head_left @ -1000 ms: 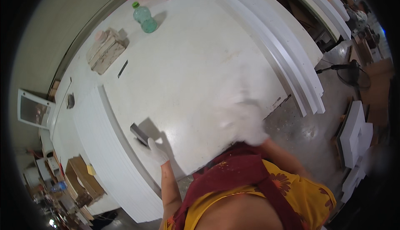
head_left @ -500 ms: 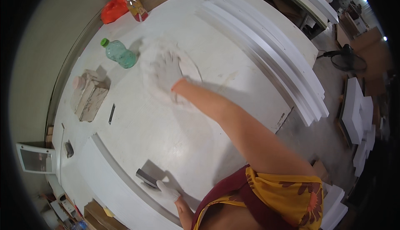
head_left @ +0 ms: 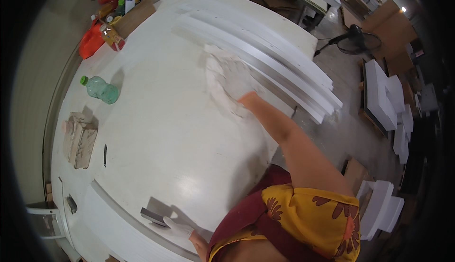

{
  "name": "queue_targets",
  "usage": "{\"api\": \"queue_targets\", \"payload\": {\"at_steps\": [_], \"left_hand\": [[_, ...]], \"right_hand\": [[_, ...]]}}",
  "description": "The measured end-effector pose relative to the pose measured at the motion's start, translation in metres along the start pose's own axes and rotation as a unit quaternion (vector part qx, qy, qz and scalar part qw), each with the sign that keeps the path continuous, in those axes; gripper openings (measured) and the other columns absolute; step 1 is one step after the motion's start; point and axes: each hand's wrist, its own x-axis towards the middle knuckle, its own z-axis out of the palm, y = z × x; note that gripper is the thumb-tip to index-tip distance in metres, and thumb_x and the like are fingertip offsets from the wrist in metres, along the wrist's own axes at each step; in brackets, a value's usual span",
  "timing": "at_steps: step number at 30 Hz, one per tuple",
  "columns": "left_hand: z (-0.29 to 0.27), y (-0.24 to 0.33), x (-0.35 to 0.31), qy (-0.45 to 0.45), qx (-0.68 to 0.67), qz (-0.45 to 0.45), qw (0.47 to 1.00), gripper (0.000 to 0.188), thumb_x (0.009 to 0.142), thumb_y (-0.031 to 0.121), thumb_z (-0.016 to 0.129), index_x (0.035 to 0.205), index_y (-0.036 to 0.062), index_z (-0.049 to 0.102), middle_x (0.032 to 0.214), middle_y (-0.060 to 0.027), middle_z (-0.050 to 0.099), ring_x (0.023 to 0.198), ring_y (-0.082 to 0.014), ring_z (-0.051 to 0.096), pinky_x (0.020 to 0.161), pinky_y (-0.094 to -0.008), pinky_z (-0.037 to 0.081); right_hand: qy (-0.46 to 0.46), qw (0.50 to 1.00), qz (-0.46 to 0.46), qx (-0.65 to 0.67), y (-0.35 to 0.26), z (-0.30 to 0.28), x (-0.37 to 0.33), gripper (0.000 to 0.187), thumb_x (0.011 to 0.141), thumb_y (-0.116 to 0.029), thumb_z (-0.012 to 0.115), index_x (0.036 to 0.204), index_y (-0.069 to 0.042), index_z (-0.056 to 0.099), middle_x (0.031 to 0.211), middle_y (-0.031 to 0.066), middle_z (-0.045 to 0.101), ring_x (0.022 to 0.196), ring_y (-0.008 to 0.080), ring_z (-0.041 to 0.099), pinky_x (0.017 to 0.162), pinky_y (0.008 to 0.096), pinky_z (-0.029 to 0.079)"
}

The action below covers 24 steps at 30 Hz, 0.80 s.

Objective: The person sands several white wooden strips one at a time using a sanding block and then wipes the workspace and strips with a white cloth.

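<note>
My right hand [head_left: 237, 78], in a white glove with an orange cuff, reaches far out over the white table. It lies flat on a crumpled white cloth [head_left: 216, 84], fingers stretched out and slightly blurred. Below, near a long white panel, my left hand [head_left: 179, 230], also gloved in white, grips a flat dark grey block [head_left: 153, 215] by one end. What the fingers do beneath the block is partly hidden.
Long white strips [head_left: 265, 60] lie along the table's far right side. On the left stand a green-capped bottle [head_left: 101, 90] and a stained, boxy container [head_left: 81, 144]. A thin dark strip [head_left: 105, 155] lies near it. White panels [head_left: 111, 219] line the near left edge.
My right hand and the cloth have slid to the right over the table, closer to the long white strips. The view has shifted right. My left hand still grips the grey block.
</note>
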Motion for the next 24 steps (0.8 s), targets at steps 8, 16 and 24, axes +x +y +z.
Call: {"api": "queue_targets", "payload": {"at_steps": [8,16,24], "left_hand": [[-0.007,-0.031,0.008,-0.028,-0.039,0.030,0.998,0.075,0.102,0.021,0.060,0.159,-0.0097,0.022,0.163,-0.0299,0.029,0.151,-0.0388,0.035,0.123,-0.0439,0.032],[-0.010,-0.020,0.004,-0.056,-0.088,0.004,0.995,0.073,0.098,0.012,0.057,0.158,-0.0105,0.022,0.163,-0.0277,0.031,0.147,-0.0355,0.040,0.121,-0.0396,0.034],[-0.008,-0.030,0.014,-0.025,-0.117,0.013,0.993,0.076,0.096,0.004,0.058,0.160,-0.0092,0.019,0.167,-0.0235,0.024,0.152,-0.0331,0.031,0.125,-0.0407,0.025]], "right_hand": [[-0.215,0.943,0.249,-0.058,0.108,-0.168,-0.247,0.051,0.099,-0.032,0.056,0.146,-0.013,0.054,0.146,0.0099,0.053,0.136,0.0363,0.046,0.113,0.0430,0.038],[-0.276,0.883,0.345,-0.160,0.236,-0.198,-0.448,0.033,0.101,-0.031,0.051,0.126,-0.011,0.063,0.124,0.0086,0.067,0.112,0.0280,0.064,0.096,0.0411,0.052],[0.242,0.660,0.404,0.585,0.142,-0.200,-0.242,0.048,0.111,-0.039,0.045,0.139,-0.003,0.058,0.132,0.0087,0.062,0.119,0.0166,0.061,0.096,0.0310,0.053]]}}
